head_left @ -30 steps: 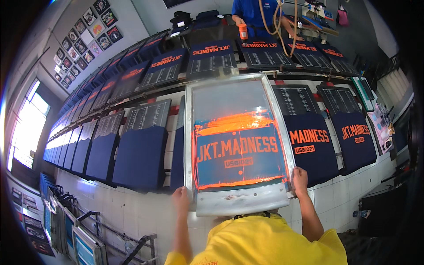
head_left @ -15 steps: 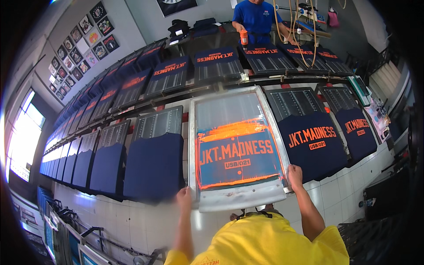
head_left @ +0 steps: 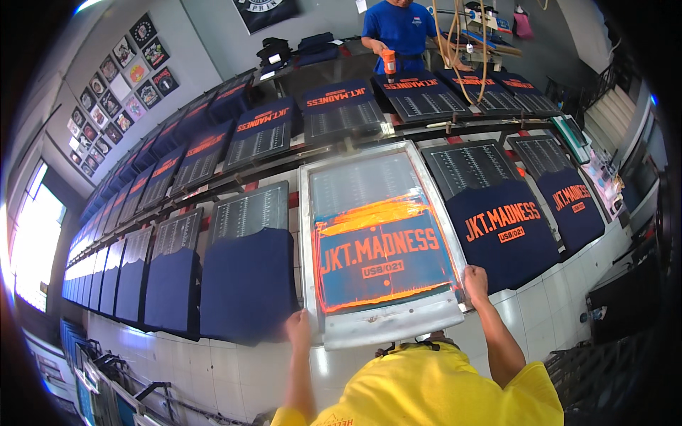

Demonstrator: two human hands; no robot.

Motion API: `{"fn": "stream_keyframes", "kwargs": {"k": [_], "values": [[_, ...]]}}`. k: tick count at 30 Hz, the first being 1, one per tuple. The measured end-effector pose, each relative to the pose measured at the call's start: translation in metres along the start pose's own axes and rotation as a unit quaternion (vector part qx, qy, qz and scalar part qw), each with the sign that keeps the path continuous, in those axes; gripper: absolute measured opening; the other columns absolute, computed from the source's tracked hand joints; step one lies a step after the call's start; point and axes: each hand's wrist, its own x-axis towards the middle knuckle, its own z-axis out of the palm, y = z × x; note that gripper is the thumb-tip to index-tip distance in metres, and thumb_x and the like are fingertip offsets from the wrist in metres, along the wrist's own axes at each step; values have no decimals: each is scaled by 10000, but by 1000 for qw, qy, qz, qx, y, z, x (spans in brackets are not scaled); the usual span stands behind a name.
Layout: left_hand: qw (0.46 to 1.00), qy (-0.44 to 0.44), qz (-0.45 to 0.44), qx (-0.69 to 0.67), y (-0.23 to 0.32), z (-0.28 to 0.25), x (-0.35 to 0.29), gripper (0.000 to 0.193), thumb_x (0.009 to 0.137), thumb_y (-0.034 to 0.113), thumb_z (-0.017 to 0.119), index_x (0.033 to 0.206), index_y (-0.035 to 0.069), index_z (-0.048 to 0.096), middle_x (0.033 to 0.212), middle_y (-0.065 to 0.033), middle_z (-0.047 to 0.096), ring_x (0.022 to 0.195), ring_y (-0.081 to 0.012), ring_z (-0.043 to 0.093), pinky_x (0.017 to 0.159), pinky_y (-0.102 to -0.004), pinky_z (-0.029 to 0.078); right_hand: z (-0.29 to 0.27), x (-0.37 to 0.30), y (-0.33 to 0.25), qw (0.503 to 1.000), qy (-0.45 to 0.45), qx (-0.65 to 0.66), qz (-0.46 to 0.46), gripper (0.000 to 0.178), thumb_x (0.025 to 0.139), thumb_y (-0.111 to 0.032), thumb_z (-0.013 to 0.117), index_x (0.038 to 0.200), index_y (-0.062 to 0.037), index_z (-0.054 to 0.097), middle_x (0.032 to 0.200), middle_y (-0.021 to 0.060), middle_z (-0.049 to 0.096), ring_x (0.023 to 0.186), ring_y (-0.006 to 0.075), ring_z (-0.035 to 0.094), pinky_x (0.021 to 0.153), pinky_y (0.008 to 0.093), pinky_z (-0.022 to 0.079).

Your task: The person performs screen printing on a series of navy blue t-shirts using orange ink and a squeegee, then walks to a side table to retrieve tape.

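Observation:
In front of me lies a screen-printing frame (head_left: pixel 392 319) with a metal rim. Its mesh carries orange lettering and a thick band of orange ink across the upper middle. My right hand (head_left: pixel 476 282) grips the lower right edge with curled fingers. My left hand (head_left: pixel 298 329), also closed, is at the lower left edge, its fingertips partly hidden. Beneath the mesh, what lies there is mostly covered. A plain navy shirt (head_left: pixel 246 287) on a dark board adjoins the frame on the left. To the right, a navy shirt (head_left: pixel 506 248) bears an orange print.
Rows of boards with navy shirts run left and behind a metal rail (head_left: pixel 419 130). Across the table, a person in blue (head_left: pixel 399 32) holds an orange heat gun (head_left: pixel 388 62) over a printed shirt. Cords (head_left: pixel 484 57) hang nearby. Racks (head_left: pixel 142 383) stand at lower left.
The view has tilted slightly, so the left boards and shirts sit lower in it. My left hand has shifted a little downward; my right hand stays at the frame's right edge.

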Motion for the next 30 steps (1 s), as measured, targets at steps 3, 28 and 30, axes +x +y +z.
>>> {"fn": "stream_keyframes", "kwargs": {"k": [3, 28, 30], "values": [[999, -8, -44, 20, 12, -6, -4, 320, 940, 218, 606, 1007, -86, 681, 838, -90, 661, 775, -167, 590, 730, -342, 474, 6, -1, 0, 1000, 1, -11, -9, 361, 917, -242, 489, 796, 68, 630, 723, 257, 620, 702, 401, 631, 697, 468, 450], [976, -62, 163, 129, -21, -9, 29, 370, 913, 227, 624, 772, -114, 620, 574, -14, 463, 589, -87, 389, 523, -351, 331, 20, -4, 4, 999, 33, -13, 9, 405, 955, -284, 463, 744, 29, 608, 650, 192, 633, 660, 342, 658, 676, 460, 482], [977, -51, 160, 130, -26, -10, 31, 386, 922, 227, 621, 732, -106, 582, 569, -10, 444, 586, -89, 374, 518, -354, 317, 16, -9, -11, 999, 16, 4, 35, 403, 952, -288, 462, 747, 27, 609, 659, 199, 633, 667, 352, 653, 681, 463, 482]]}}
